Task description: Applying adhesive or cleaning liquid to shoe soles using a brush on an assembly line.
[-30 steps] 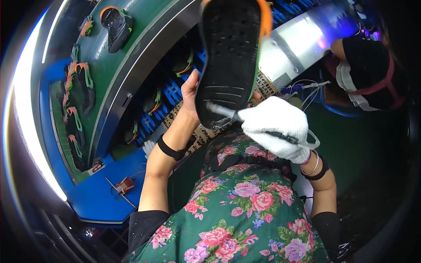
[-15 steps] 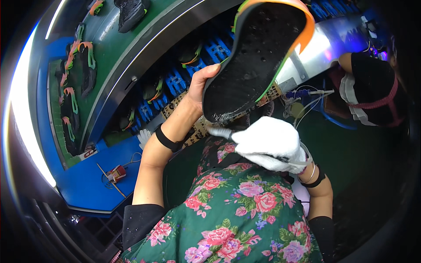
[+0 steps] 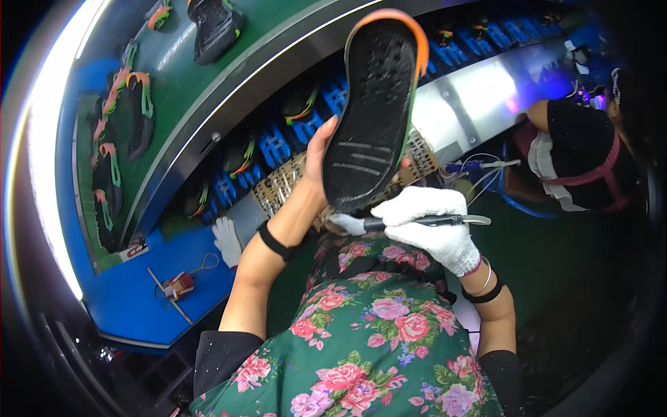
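- The bare left hand [image 3: 319,151] has its grip clamped on a black sole [image 3: 372,115], thumb along the left edge and a fingertip showing at the right edge.
- The sole is held up in front of the person, its orange-rimmed end away from the body; green runs down its right side, and pale lines cross its lower part.
- The right hand [image 3: 431,226], in a white knitted glove, has its grip closed around the dark handle of a brush [image 3: 347,223].
- The bristles point left, just below the sole's near end; whether they touch it, I cannot tell.
- A floral apron [image 3: 368,313] covers the person's front, below both hands.
- To the left, a blue table [image 3: 125,313] carries a loose white glove [image 3: 226,238] and a small red object [image 3: 182,285] beside a thin stick.
- Beyond it, black pieces with orange and green edges [image 3: 140,115] lie on a curved green surface [image 3: 167,97].
- Blue racks [image 3: 276,144] line its outer side.
- At the right is another person [image 3: 580,149] in a black top.
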Available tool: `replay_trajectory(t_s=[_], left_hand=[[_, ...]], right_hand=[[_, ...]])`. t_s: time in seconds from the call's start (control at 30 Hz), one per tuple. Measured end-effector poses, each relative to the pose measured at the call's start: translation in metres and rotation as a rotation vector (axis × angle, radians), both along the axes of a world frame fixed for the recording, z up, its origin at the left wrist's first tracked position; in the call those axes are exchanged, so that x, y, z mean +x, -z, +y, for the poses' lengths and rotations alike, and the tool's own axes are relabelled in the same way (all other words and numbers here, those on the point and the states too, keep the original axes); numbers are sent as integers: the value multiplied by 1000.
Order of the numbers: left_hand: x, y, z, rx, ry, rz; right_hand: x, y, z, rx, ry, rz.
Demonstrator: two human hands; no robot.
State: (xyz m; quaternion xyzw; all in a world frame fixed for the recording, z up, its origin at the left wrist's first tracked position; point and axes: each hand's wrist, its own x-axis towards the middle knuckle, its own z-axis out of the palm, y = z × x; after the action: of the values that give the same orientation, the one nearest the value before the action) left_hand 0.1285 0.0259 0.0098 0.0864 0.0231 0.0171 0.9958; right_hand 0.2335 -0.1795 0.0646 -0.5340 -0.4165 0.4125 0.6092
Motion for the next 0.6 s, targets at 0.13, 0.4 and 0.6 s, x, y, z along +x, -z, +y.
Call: replay_trajectory(t_s=[0.13,0.4,0.6], left_hand=[[-10,-1,-14,-43,-136,442],[-25,6,-39,-93,99,202],[-22,19,-25,-297,-38,242]], right_hand=[[22,-10,6,71,208,-224],[89,-26,25,289,368,-1182],[-2,0,4,281,108,-858]])
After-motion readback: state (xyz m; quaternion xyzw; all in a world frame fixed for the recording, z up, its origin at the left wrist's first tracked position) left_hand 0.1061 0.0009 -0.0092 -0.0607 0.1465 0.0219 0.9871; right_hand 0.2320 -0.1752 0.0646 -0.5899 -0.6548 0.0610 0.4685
